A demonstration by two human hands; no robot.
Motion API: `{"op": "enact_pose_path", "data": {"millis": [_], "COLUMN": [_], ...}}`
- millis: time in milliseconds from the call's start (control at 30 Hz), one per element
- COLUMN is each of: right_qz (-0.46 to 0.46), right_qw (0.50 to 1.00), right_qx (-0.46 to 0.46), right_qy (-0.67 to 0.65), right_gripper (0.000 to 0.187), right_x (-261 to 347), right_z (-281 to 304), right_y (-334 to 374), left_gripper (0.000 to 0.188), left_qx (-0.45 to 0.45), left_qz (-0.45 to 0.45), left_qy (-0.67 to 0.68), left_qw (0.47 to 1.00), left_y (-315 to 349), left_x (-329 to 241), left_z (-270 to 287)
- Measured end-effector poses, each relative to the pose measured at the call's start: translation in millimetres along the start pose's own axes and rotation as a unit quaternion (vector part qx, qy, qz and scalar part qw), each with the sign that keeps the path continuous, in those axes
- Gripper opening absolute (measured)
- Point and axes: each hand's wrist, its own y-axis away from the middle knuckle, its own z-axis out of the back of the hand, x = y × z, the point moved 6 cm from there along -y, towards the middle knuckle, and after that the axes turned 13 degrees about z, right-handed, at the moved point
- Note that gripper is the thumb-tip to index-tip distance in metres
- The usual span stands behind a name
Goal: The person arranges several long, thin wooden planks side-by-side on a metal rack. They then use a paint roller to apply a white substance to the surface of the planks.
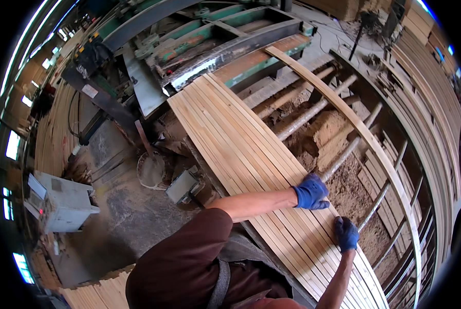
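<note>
Long pale wooden strips lie side by side, forming a wide band that runs from the machine down to the lower right. Both my hands wear blue gloves and are at the band's right-hand edge. My left hand reaches across the strips, its fingers closed over the outermost wooden strip. Nearer to me, my right hand is curled on the same edge, thumb side toward the wood. The undersides of my fingers are hidden.
A long single board lies across metal rollers on the right, above sawdust and scraps. The green machine frame stands at the far end. On the left are a grey box and a bucket.
</note>
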Motion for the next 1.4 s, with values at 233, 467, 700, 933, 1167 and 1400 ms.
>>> {"op": "enact_pose_path", "data": {"millis": [233, 467, 700, 933, 1167, 1400], "right_qz": [-0.073, -0.043, -0.478, -0.644, -0.517, -0.723], "right_qw": [0.997, 0.954, 0.803, 0.710, 0.767, 0.440], "right_qx": [-0.034, -0.284, -0.354, -0.180, -0.300, -0.471], "right_qy": [0.014, 0.082, 0.042, -0.220, -0.234, -0.249], "right_gripper": [0.030, 0.036, 0.035, 0.051, 0.051, 0.024], "right_x": [15.2, 41.6, -22.0, 23.9, -148.6, -103.0], "right_z": [26.7, 113.8, 79.6, -34.4, 38.6, -137.9], "right_y": [12.0, 180.8, 680.2, 916.0, 962.1, 1240.1], "left_gripper": [0.041, 0.022, 0.031, 0.047, 0.043, 0.040], "left_qx": [-0.037, -0.045, -0.052, 0.077, 0.180, 0.261], "left_qz": [-0.047, -0.057, 0.029, 0.018, -0.247, -0.324], "left_qy": [0.120, 0.125, -0.185, -0.038, 0.036, 0.141], "left_qw": [0.991, 0.990, 0.981, 0.996, 0.952, 0.898], "left_y": [-14.6, -17.3, -15.7, -69.7, -121.2, -110.9], "left_x": [-13.9, -15.3, 21.8, -208.2, -640.0, -1028.4], "left_z": [-12.9, -5.8, -22.1, -151.9, -399.5, -590.5]}}
